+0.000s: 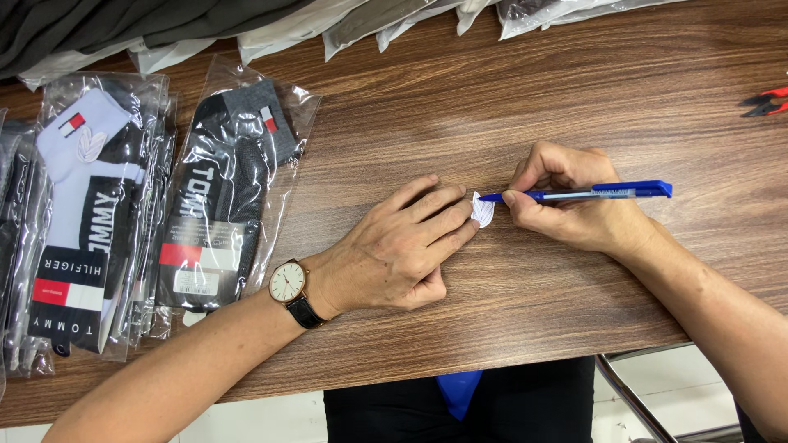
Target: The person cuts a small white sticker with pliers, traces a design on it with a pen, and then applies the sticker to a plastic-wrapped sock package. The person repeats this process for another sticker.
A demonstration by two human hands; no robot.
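My right hand (574, 201) grips a blue pen (611, 193), held nearly level with its tip pointing left onto a small white paper tag (483, 212) lying on the wooden table (509, 90). My left hand (402, 246) lies flat on the table, its fingertips pressing the tag's left edge. A watch with a black strap (289, 283) sits on my left wrist.
Clear plastic packs of socks lie at the left: a dark grey pair (226, 180) and a white-and-black pair (82, 213). More bagged goods line the far edge (328, 25). Red-handled pliers (767, 100) rest at the right edge. A metal chair frame (632, 398) shows below the table.
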